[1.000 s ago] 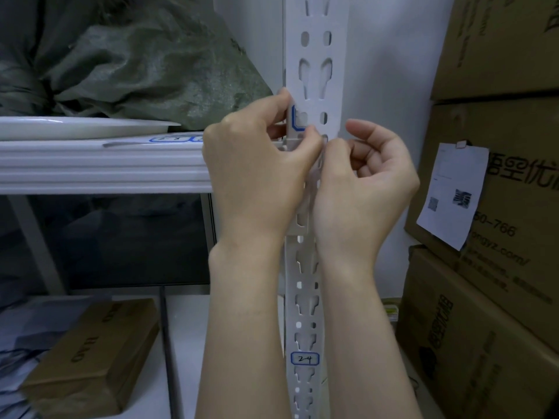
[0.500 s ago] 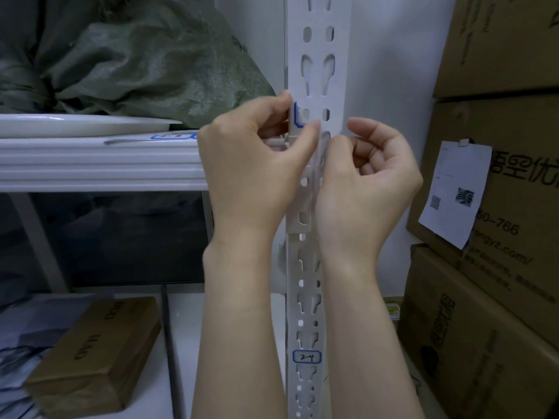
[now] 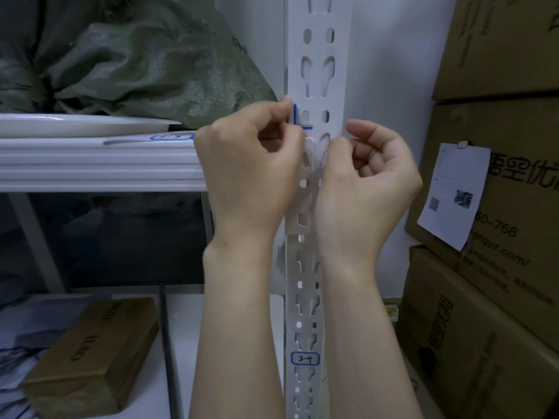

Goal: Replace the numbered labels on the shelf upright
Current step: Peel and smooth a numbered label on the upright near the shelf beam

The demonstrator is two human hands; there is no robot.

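Head-worn camera looks forward, close on the shelf upright (image 3: 317,71).

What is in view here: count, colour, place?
perforated metal shelf upright: one, white, centre.
metal shelf beam: one, white, left.
blue-bordered upper label: one, white, on upright at fingertips.
blue-bordered label marked 24: one, white, low on upright.
blue-bordered beam label: one, white, on shelf beam.
woven sack: one, grey-green, upper shelf.
large cardboard boxes: several, brown, stacked right.
paper slip with printed codes: one, white, on right box.
small cardboard box: one, brown, lower shelf.
left hand: one, grip on upper label's edge.
right hand: one, fingers curled, at upright.
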